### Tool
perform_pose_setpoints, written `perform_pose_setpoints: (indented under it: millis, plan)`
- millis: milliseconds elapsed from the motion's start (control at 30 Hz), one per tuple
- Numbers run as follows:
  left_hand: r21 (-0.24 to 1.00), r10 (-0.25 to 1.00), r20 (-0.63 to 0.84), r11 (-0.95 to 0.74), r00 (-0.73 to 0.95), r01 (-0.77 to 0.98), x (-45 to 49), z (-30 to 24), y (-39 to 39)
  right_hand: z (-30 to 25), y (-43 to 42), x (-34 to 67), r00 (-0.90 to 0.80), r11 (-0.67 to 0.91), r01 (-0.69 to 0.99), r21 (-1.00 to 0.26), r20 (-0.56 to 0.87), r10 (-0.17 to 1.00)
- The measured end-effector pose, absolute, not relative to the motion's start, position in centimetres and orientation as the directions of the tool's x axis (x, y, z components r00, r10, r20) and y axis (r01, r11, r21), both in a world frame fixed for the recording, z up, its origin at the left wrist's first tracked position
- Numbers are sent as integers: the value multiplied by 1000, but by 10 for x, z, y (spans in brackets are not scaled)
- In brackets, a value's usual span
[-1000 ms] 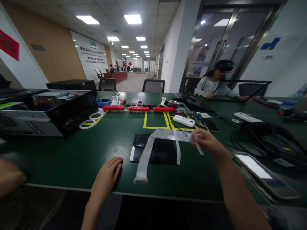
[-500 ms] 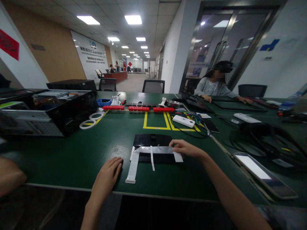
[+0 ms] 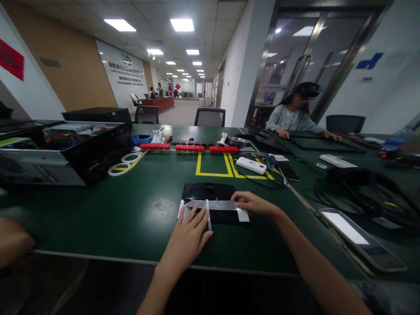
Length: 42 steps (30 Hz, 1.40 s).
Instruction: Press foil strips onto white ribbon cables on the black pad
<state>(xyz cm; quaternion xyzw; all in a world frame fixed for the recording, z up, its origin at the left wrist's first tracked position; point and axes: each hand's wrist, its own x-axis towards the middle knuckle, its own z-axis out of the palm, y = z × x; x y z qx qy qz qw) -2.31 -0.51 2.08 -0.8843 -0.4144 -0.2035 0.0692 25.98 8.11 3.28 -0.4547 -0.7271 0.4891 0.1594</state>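
Note:
A black flat panel (image 3: 208, 191) lies on the green table (image 3: 108, 214) in front of me. A silvery strip with white ribbon cables (image 3: 216, 205) lies across its near edge. My left hand (image 3: 187, 238) rests flat on the left ribbon, fingers spread. My right hand (image 3: 252, 203) presses the right end of the strip down with its fingers together, thumb tucked in.
An open black computer case (image 3: 65, 153) stands at the left. White tape rings (image 3: 120, 169), red bars (image 3: 189, 148), a white power bank (image 3: 251, 165) and yellow floor-tape marks lie further back. A phone (image 3: 361, 238) and cables lie at the right. A person sits at the far right.
My right hand lowered the strip with its ribbons onto the black panel. My left hand then moved right from the bare table onto the left ribbon.

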Motion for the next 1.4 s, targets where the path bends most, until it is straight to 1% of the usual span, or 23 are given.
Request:
perform_pose_setpoints:
  millis: [233,400,567,800,1000,1133,1233,1400]
  plan:
    - [76,750,321,-629,578,774,-13,6,6,29,83,262,-537,124,524,-843,-215,816]
    - [132,789,235,-605,568,786,-15,2,8,30,82,261,-532,125,537,-834,-219,818]
    - [175,798,223,-597,559,783,-18,0,9,30,81,260,-527,122,550,-826,-230,818]
    - [155,781,279,-610,558,777,-16,3,5,32,80,260,-515,117,562,-819,-236,824]
    - [177,790,294,-599,538,781,-11,6,5,30,81,261,-512,126,572,-810,-233,827]
    - [224,791,307,-600,529,768,-20,9,7,30,81,262,-511,115,573,-812,-244,824]
    - [269,797,393,-576,458,772,-41,12,8,31,79,261,-506,104,568,-816,-248,826]
    - [339,805,539,-476,248,811,-95,8,8,32,79,261,-508,103,557,-824,-241,827]
